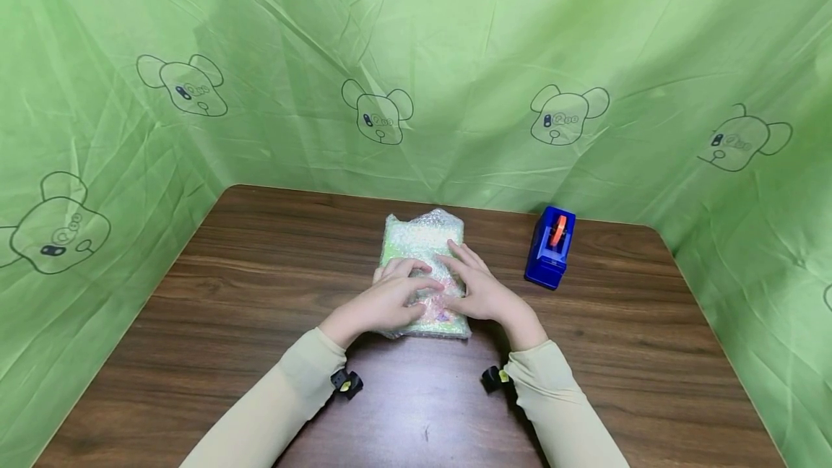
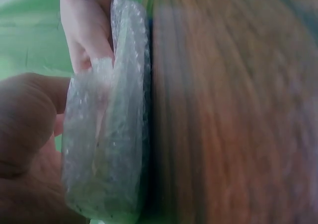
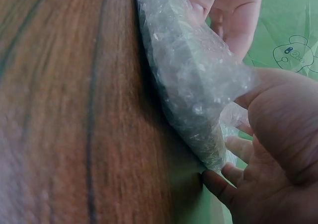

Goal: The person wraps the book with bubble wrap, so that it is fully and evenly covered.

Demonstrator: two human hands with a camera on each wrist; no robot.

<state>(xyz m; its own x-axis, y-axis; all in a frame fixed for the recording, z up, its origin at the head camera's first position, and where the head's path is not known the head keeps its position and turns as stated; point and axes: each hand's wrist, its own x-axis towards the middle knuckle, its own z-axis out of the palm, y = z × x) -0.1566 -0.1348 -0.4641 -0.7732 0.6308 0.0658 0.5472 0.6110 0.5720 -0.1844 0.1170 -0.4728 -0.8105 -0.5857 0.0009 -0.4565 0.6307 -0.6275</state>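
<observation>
A flat package in clear bubble wrap (image 1: pixel 425 237), with green and pink showing through, lies on the table. Both hands are over its nearer half. My left hand (image 1: pixel 383 302) reaches across it from the left, fingers loosely bent over the top. From the right, my right hand (image 1: pixel 487 295) rests on it with fingers spread. In the right wrist view, the right thumb meets a raised fold of bubble wrap (image 3: pixel 194 75), and a fingertip touches the far edge. The left wrist view shows the left thumb against the wrapped package (image 2: pixel 107 149); other fingertips are partly hidden.
A blue tape dispenser (image 1: pixel 546 266) with an orange roll stands right of the package. The brown wooden table (image 1: pixel 260 273) has green cloth (image 1: pixel 455 35) hanging behind it and at both sides. A black wrist device (image 1: pixel 347 383) sits at the left cuff.
</observation>
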